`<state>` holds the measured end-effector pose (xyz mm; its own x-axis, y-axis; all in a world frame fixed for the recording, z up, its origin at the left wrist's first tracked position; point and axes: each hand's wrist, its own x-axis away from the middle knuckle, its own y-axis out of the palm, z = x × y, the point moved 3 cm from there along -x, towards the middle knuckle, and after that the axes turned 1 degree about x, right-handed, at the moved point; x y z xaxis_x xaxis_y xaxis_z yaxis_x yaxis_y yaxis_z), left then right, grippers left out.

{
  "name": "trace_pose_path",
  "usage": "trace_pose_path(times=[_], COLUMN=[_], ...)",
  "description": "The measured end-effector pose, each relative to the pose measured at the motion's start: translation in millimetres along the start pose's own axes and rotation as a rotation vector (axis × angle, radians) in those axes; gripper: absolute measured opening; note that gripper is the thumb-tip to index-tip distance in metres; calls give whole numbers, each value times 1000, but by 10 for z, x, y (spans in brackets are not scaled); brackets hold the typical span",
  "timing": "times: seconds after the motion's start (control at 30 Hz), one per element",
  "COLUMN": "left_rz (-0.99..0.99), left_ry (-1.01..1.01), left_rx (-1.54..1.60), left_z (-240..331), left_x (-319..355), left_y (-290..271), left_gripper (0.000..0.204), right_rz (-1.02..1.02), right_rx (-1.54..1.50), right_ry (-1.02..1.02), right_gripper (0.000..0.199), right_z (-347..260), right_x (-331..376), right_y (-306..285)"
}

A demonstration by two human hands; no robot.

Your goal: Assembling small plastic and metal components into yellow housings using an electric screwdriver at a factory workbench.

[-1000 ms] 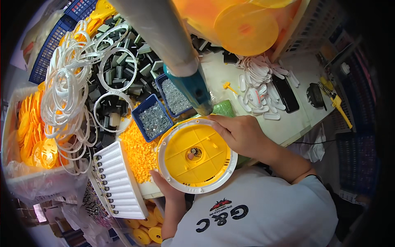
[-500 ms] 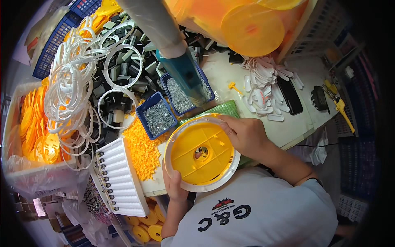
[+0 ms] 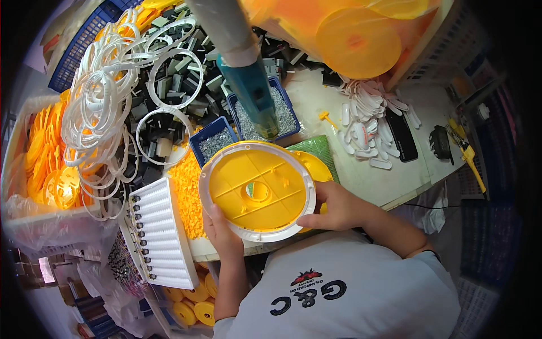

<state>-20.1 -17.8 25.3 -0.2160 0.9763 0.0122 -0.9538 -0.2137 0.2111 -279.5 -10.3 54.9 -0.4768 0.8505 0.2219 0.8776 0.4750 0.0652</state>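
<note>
A round yellow plastic disc (image 3: 271, 209) with ribs and a centre hole sits inside a white ring (image 3: 307, 186). My left hand (image 3: 223, 233) grips its lower left rim, thumb on the edge. At the lower right rim, my right hand (image 3: 334, 208) closes with its thumb on the ring; its other fingers are partly hidden behind. Under and beyond the ringed disc a second yellow round piece (image 3: 317, 168) shows, resting over a green woven pad (image 3: 316, 147). Just beyond the ring's far edge stand two blue trays of small metal parts, the left tray (image 3: 213, 142) and the right tray (image 3: 282, 107).
A grey-and-teal cylindrical tool (image 3: 248, 90) hangs over the trays. Small yellow pieces (image 3: 186, 189) and a white rack (image 3: 161, 234) lie left. White rings (image 3: 101, 107) are heaped far left. White oval pieces (image 3: 367, 133) and a black phone (image 3: 401, 135) lie right.
The ringed disc has shifted left and toward the far side, uncovering the second yellow piece. My right hand has slid from its far edge down to its lower right rim.
</note>
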Motion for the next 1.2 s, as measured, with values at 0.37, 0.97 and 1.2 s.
trace_pose_path(times=[0.37, 0.97, 1.2], left_rz=[13, -87, -151], left_ry=[30, 37, 17], left_rx=[-120, -70, -175], left_z=[-136, 149, 57], left_x=[85, 72, 121], left_y=[128, -86, 10], left_gripper=[46, 44, 31], right_rz=[-42, 189, 287], right_rx=[38, -288, 107], right_ry=[125, -114, -111], right_gripper=[57, 39, 34], right_z=[75, 22, 28], right_x=[-43, -76, -56], right_y=[234, -139, -247])
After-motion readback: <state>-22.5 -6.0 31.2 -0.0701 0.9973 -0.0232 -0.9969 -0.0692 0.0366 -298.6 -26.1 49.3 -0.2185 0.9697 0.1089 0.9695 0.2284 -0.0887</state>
